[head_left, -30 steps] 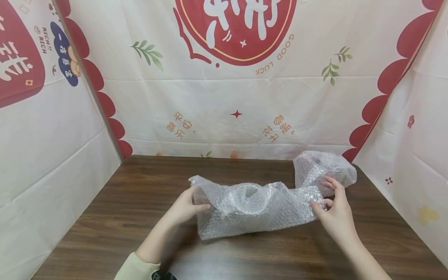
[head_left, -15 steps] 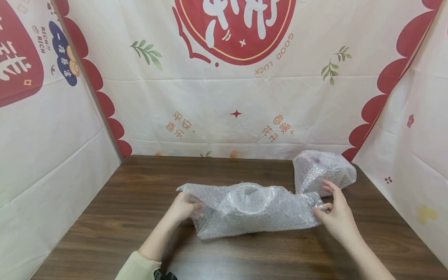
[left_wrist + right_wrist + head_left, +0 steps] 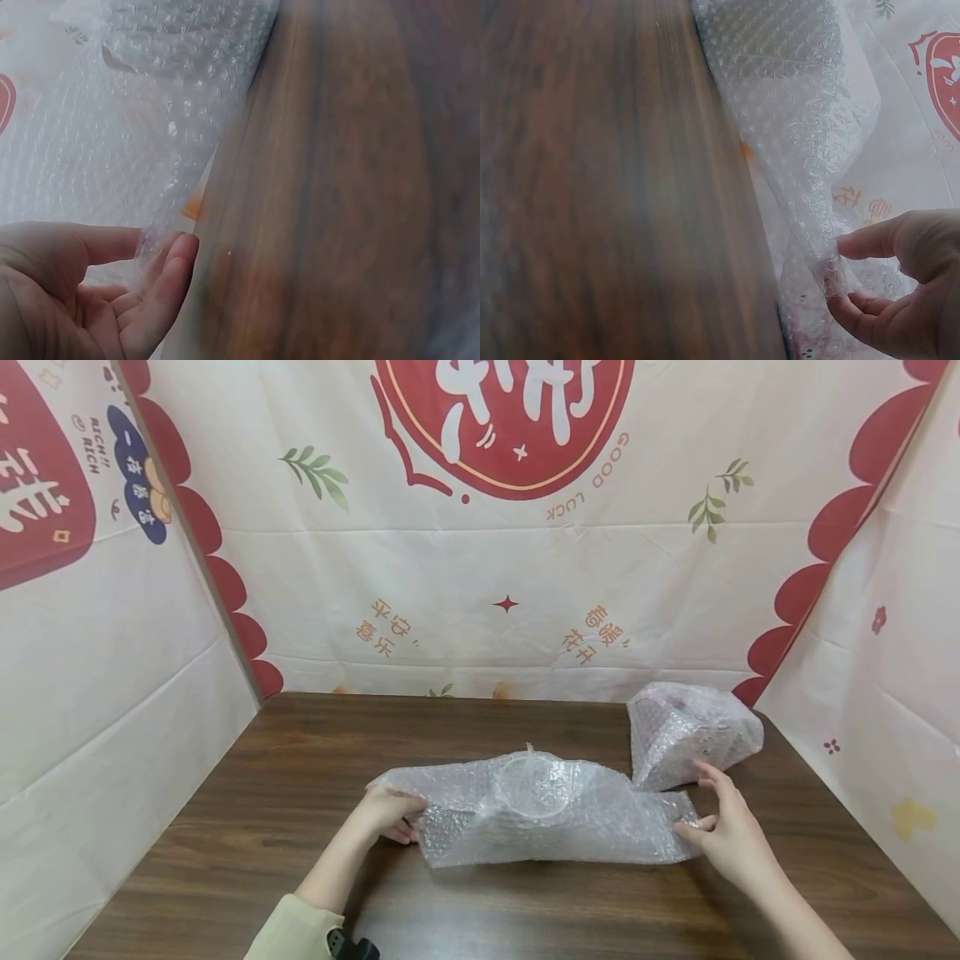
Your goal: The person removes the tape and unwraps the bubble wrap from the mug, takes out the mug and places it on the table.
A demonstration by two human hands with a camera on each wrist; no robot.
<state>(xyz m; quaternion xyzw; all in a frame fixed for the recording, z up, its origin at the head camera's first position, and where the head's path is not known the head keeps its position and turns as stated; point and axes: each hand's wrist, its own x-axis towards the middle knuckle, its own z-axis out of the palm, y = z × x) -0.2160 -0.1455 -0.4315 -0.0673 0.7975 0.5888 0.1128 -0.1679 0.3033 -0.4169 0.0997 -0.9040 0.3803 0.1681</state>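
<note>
A sheet of clear bubble wrap is wrapped around a thing with a round rim at the middle of the table. What that thing is cannot be made out through the plastic. My left hand holds the left end of the wrap; in the left wrist view its thumb and fingers pinch the edge. At the other end, my right hand pinches the wrap between thumb and fingers. The wrap stretches between both hands, with its ends flattened out.
Just behind my right hand stands a second bubble-wrapped bundle, with some pink showing through. The brown wooden table is bordered by printed white cloth at the back and on both sides.
My left hand has moved left and slightly down, drawing out and flattening the left end. The right end has dropped a little along with my right hand.
</note>
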